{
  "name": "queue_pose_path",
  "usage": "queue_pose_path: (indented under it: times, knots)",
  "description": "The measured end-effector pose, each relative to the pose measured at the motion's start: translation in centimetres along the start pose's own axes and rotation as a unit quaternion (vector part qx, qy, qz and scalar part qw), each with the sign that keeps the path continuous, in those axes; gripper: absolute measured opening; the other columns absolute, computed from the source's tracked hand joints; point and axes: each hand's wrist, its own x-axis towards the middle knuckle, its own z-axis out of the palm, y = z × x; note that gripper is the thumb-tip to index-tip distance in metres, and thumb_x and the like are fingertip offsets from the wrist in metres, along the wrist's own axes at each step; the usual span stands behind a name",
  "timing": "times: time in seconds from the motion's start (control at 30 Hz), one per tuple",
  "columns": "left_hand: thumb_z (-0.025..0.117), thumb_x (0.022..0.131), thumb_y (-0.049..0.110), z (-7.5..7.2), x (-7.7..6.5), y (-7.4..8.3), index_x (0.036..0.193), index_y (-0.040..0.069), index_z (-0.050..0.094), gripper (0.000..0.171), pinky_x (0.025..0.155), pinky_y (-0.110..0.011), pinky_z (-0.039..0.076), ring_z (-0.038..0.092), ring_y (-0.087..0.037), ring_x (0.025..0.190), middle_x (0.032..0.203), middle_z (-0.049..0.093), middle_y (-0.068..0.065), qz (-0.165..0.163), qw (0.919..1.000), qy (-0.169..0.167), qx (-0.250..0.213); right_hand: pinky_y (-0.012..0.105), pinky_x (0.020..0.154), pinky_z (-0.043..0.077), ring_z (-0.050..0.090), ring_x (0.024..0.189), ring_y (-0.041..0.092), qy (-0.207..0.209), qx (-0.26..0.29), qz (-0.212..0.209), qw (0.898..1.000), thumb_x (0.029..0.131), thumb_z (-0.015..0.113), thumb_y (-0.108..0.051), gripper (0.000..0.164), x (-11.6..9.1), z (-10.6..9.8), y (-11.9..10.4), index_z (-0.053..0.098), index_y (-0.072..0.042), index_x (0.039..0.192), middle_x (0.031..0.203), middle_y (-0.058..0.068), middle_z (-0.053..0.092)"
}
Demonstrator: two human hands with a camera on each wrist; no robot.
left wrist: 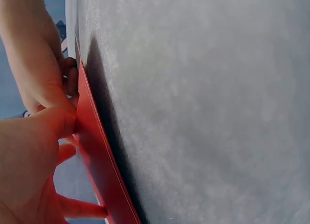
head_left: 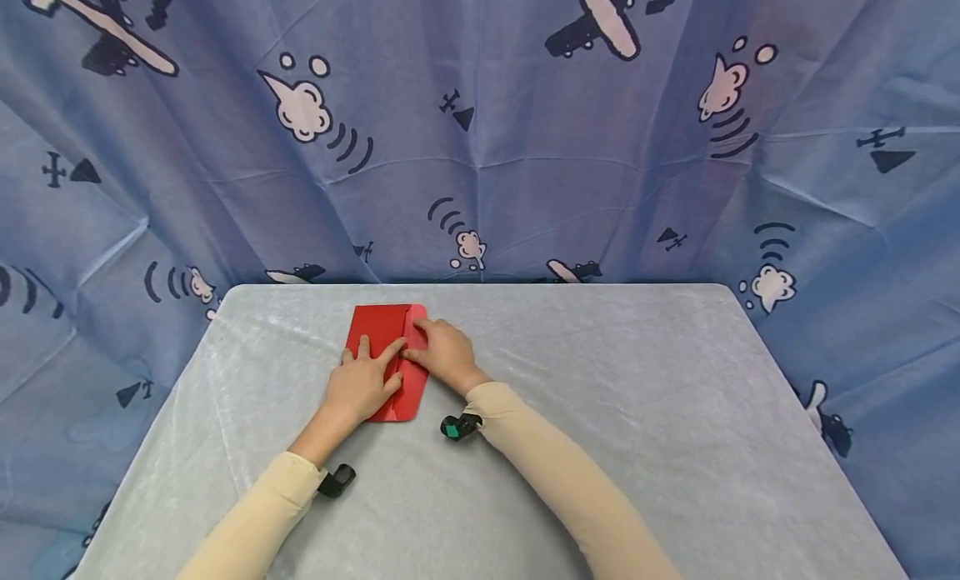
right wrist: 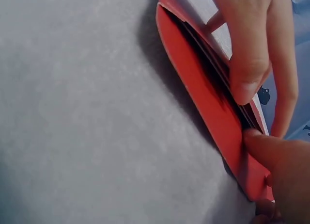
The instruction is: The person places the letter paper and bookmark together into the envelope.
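Observation:
A red envelope [head_left: 377, 323] lies on the table with its long flap [head_left: 409, 398] folded out to the right. My left hand [head_left: 357, 385] rests on the envelope's body, fingers spread and fairly straight. At the flap side, my right hand [head_left: 448, 355] pinches the flap by the mouth. In the right wrist view the right thumb [right wrist: 264, 145] touches the mouth while other fingers curl by the flap's outer edge. The mouth gapes slightly, showing dark layered edges [right wrist: 213, 59]; what lies inside cannot be made out.
A pale grey cloth covers the table [head_left: 637, 397]. Behind it and at both sides hangs a blue curtain [head_left: 510, 188] printed with planes and clouds. Small black devices are strapped at the left wrist [head_left: 337, 481] and right wrist [head_left: 460, 427].

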Motion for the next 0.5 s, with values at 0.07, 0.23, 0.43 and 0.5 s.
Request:
queue_pose_path:
  times: [0.07,0.23,0.43,0.5]
  knots:
    - [0.058,0.093,0.042,0.0,0.0,0.0,0.152,0.03,0.038,0.064,0.074,-0.058,0.059,0.052,-0.057,0.12,0.148,0.041,-0.035,0.001,1.0,0.002,0.0,0.042,0.086,0.057,0.069,0.105,0.024,0.006,-0.008,0.002,1.0,0.083,0.075,-0.049,0.065,0.0,0.0,-0.2,0.058,-0.02,0.138,0.122,0.008,0.069]
    - [0.058,0.093,0.044,-0.2,0.1,-0.1,0.153,0.027,0.037,0.066,0.076,-0.059,0.058,0.05,-0.058,0.123,0.149,0.041,-0.034,-0.003,1.0,0.001,-0.002,0.043,0.084,0.057,0.069,0.1,0.025,0.009,-0.014,-0.006,1.0,0.08,0.076,-0.054,0.071,-0.1,0.1,-0.3,0.057,-0.019,0.139,0.12,0.008,0.068]
    - [0.059,0.093,0.046,-0.3,0.0,-0.1,0.154,0.02,0.035,0.071,0.079,-0.059,0.058,0.05,-0.056,0.125,0.15,0.041,-0.032,-0.009,0.9999,-0.006,-0.006,0.042,0.092,0.056,0.067,0.109,0.026,-0.012,0.01,-0.021,1.0,0.082,0.076,-0.05,0.072,-0.3,-0.2,0.3,0.054,-0.018,0.142,0.126,0.01,0.065]
    - [0.059,0.092,0.046,-0.3,0.0,-0.1,0.154,0.018,0.036,0.071,0.079,-0.059,0.058,0.05,-0.054,0.125,0.15,0.041,-0.03,-0.012,0.9999,-0.006,-0.007,0.039,0.09,0.055,0.066,0.104,0.024,-0.018,0.024,-0.028,0.999,0.084,0.076,-0.044,0.069,-0.4,-0.5,0.7,0.053,-0.017,0.143,0.121,0.011,0.066]
